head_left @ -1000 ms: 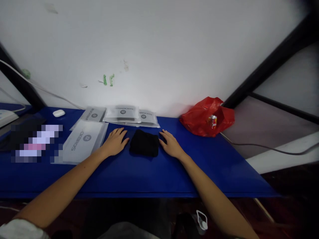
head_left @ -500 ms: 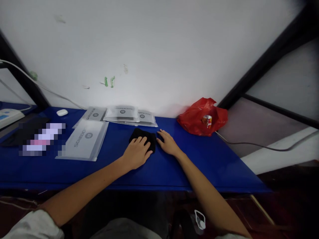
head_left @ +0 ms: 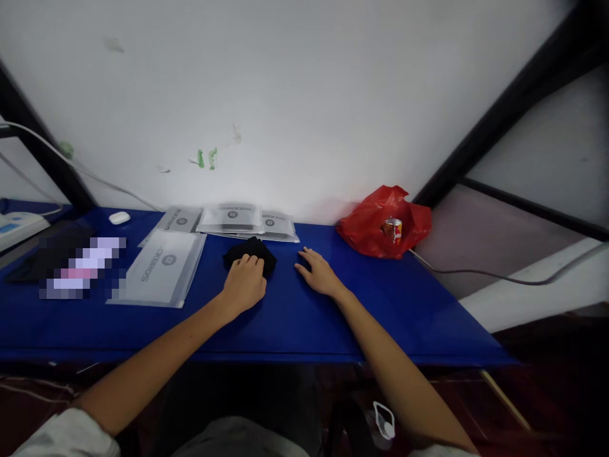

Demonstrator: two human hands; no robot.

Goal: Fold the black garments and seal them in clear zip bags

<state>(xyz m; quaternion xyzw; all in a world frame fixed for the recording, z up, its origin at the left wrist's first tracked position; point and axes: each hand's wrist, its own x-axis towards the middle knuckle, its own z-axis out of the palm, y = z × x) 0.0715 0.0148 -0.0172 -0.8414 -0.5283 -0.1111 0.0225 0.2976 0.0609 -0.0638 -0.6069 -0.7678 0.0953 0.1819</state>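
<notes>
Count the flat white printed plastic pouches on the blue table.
4. One large pouch lies left of the black cloth; three overlap along the wall: left pouch, middle pouch, right pouch. Others may be stacked beneath.

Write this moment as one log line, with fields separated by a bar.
left hand: fingers curled on black cloth | right hand: open, flat on blue table, apart from it
</notes>
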